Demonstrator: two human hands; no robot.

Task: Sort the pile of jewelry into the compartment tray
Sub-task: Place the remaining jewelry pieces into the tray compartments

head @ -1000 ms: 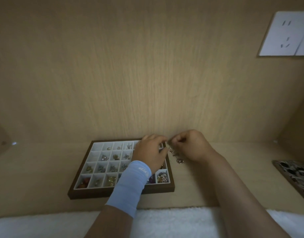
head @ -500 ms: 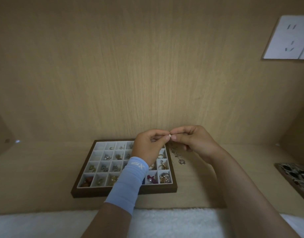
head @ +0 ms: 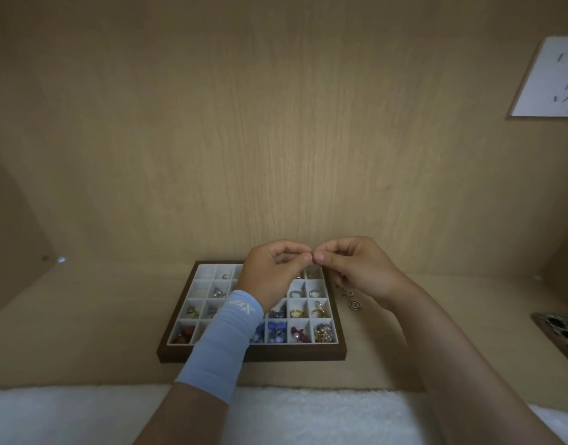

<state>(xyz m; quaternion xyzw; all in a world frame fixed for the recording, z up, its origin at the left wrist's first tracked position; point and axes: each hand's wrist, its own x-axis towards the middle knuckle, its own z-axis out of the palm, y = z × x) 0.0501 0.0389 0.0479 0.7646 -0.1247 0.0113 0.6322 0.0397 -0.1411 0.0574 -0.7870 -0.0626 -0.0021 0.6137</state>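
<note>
A brown compartment tray with white cells lies on the wooden surface, holding rings, beads and small charms. My left hand, with a light blue sleeve at the wrist, hovers above the tray's back right cells. My right hand is raised just right of it. The fingertips of both hands meet and pinch a tiny jewelry piece between them, mostly hidden by the fingers. A small pile of loose jewelry lies on the surface right of the tray, partly under my right hand.
A wooden back wall rises right behind the tray. A white wall socket sits high on the right. A dark patterned object lies at the right edge. White fluffy fabric covers the near edge.
Both hands rose from the pile beside the tray and brought a tiny piece up between their fingertips. They now hold it slightly more closed in, and the camera tilted a little.
</note>
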